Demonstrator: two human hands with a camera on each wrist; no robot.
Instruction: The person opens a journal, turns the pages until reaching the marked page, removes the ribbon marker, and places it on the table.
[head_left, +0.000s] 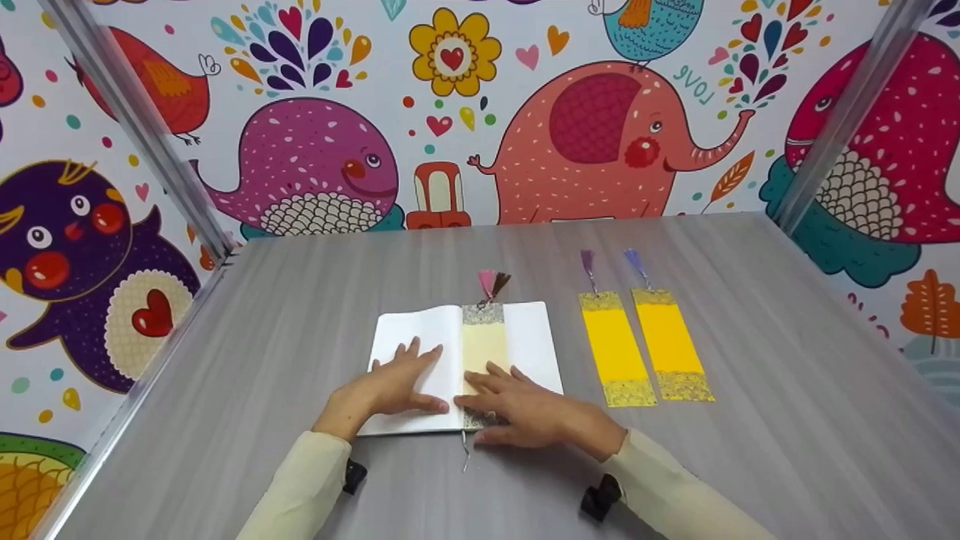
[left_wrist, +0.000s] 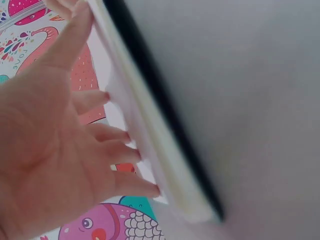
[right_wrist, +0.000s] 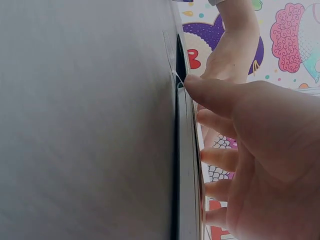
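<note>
An open notebook (head_left: 534,337) with blank white pages lies on the table. Along its right page, beside the spine, sits a cream bookmark (head_left: 484,349) with dark patterned ends; a pink tassel (head_left: 487,280) and a brown tassel (head_left: 500,283) stick out past the top edge. My left hand (head_left: 394,382) rests on the left page with fingers spread. My right hand (head_left: 532,409) lies over the bookmark's lower part, hiding some of it, its fingertips touching the bookmark. In the left wrist view, the left fingertips (left_wrist: 150,190) touch the page. Both hands hold nothing.
To the right of the notebook lie two yellow bookmarks, one with a purple tassel (head_left: 588,262) and one with a blue tassel (head_left: 636,260). A thin ribbon (head_left: 466,452) hangs from the notebook's bottom edge. Behind the grey table (head_left: 300,285) stands a cartoon-printed wall (head_left: 450,120).
</note>
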